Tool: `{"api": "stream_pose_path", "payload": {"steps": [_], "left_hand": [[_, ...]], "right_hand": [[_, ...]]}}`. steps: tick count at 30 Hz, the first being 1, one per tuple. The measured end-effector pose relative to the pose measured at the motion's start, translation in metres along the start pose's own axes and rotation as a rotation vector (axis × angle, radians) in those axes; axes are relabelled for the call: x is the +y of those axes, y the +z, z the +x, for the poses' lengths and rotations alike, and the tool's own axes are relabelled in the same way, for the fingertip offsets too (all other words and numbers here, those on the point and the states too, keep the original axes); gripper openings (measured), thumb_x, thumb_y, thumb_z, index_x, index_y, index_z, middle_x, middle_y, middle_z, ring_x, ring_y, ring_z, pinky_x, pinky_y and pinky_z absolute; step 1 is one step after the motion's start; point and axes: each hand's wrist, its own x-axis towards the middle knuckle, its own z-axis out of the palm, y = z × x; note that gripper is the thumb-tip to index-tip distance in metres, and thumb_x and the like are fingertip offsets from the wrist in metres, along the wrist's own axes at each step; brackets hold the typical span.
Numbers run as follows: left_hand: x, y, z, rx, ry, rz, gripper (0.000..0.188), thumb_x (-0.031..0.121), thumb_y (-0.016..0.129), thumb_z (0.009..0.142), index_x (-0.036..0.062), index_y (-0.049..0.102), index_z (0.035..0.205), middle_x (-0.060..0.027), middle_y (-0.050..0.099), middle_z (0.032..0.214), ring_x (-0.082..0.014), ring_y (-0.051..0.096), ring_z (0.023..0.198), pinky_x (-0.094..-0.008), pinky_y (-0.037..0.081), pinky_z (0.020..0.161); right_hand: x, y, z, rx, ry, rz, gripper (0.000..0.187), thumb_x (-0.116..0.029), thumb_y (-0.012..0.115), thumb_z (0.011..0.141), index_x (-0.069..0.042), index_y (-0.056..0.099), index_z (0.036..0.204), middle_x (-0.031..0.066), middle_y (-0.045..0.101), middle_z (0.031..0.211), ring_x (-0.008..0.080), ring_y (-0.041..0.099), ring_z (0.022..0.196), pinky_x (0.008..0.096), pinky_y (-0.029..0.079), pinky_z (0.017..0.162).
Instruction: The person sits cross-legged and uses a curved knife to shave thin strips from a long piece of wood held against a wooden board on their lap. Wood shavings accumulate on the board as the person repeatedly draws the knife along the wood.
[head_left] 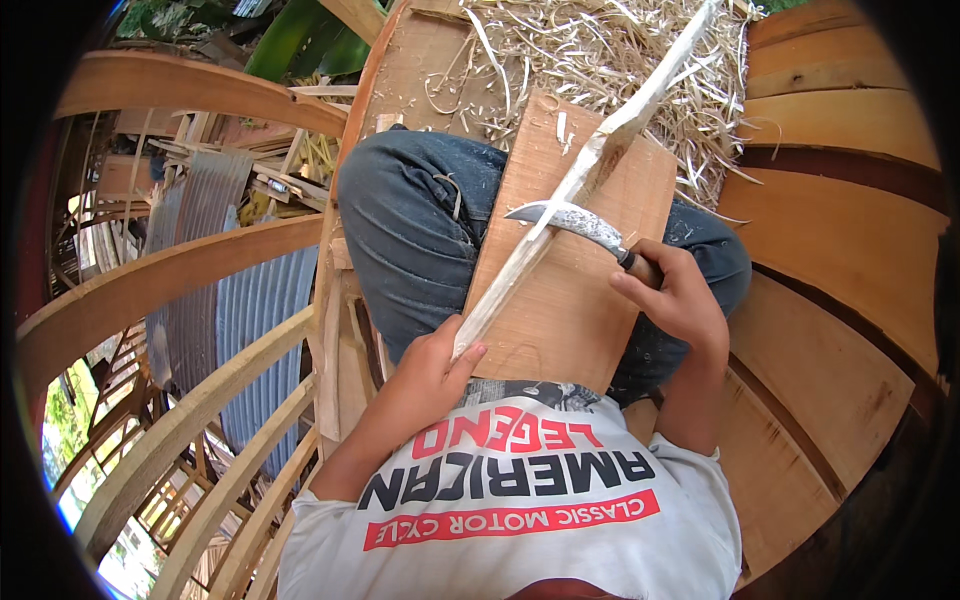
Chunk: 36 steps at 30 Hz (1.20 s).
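across our lap, on denim trousers (410,190), lies a flat wooden board (570,310), and over it slants a long pale stick (592,165), its far end toward one o'clock and its near end toward six. around that near end, at seven o'clock, our left hand (425,375) is closed, thumb along the side, gripping the wood. at three o'clock our right hand (685,305) is curled about the brown handle of a curved knife (590,226), fingers wrapped and thumb laid along the grip. the blade, mottled grey, reaches from that hand toward ten o'clock and crosses the stick, its tip showing past the far side; how deep the edge bites, we cannot tell. partway toward one o'clock the stick has a thicker, browner stretch, while the rest is pale.

beyond the board, at one o'clock, we see a heap of curled shavings (590,50), with a few loose bits on the board itself. at three o'clock stand wide wooden planks (840,230), and at nine o'clock curved wooden rails (190,260) pass in front of corrugated sheets (265,340). toward eleven o'clock is a broad green leaf (305,40). at six o'clock we see our white printed shirt (520,560).
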Motion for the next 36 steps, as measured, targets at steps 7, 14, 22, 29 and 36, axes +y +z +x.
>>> {"api": "stream_pose_path", "payload": {"steps": [7, 14, 22, 29, 36], "left_hand": [[-0.008, 0.001, -0.004, -0.029, -0.144, -0.031, 0.027, 0.021, 0.052, 0.094, -0.0054, 0.052, 0.093, -0.0242, 0.058, 0.069, -0.0352, 0.060, 0.063, -0.0390, 0.045, 0.061], [-0.004, -0.008, -0.008, -0.025, -0.206, 0.060, 0.029, 0.023, 0.050, 0.096, -0.0061, 0.051, 0.092, -0.0244, 0.057, 0.068, -0.0357, 0.060, 0.063, -0.0396, 0.044, 0.061], [-0.003, -0.005, -0.008, -0.015, -0.184, 0.077, 0.029, 0.022, 0.050, 0.096, -0.0063, 0.049, 0.091, -0.0265, 0.055, 0.066, -0.0413, 0.058, 0.062, -0.0425, 0.043, 0.059], [-0.001, -0.007, -0.006, -0.046, -0.236, 0.074, 0.030, 0.022, 0.051, 0.095, -0.0068, 0.048, 0.088, -0.0284, 0.054, 0.066, -0.0443, 0.057, 0.063, -0.0434, 0.042, 0.058], [-0.013, -0.002, -0.009, -0.023, -0.169, 0.109, 0.025, 0.018, 0.050, 0.095, -0.0064, 0.054, 0.098, -0.0144, 0.055, 0.060, -0.0206, 0.055, 0.053, -0.0344, 0.042, 0.053]], "right_hand": [[0.015, 0.028, -0.023, -0.253, 0.198, 0.754, 0.018, -0.018, 0.054, 0.094, -0.002, 0.059, 0.101, -0.0051, 0.045, 0.055, 0.0016, 0.037, 0.038, 0.0184, 0.029, 0.034], [0.003, 0.060, -0.030, -0.040, 0.241, 0.707, 0.024, -0.021, 0.060, 0.092, 0.002, 0.063, 0.100, -0.0041, 0.051, 0.063, 0.0031, 0.044, 0.056, 0.0210, 0.035, 0.050], [-0.007, 0.071, -0.035, 0.220, 0.052, 0.303, 0.023, -0.014, 0.064, 0.087, 0.004, 0.063, 0.101, 0.0157, 0.061, 0.070, 0.0176, 0.059, 0.059, 0.0274, 0.045, 0.057], [-0.001, 0.084, -0.036, 0.315, -0.057, 0.141, 0.025, -0.016, 0.066, 0.085, 0.002, 0.059, 0.102, 0.0206, 0.062, 0.075, 0.0341, 0.064, 0.064, 0.0342, 0.048, 0.056], [-0.006, 0.069, -0.037, 0.089, 0.154, 0.409, 0.023, -0.019, 0.062, 0.090, 0.002, 0.059, 0.099, 0.0103, 0.055, 0.064, 0.0173, 0.053, 0.057, 0.0299, 0.042, 0.052]]}}
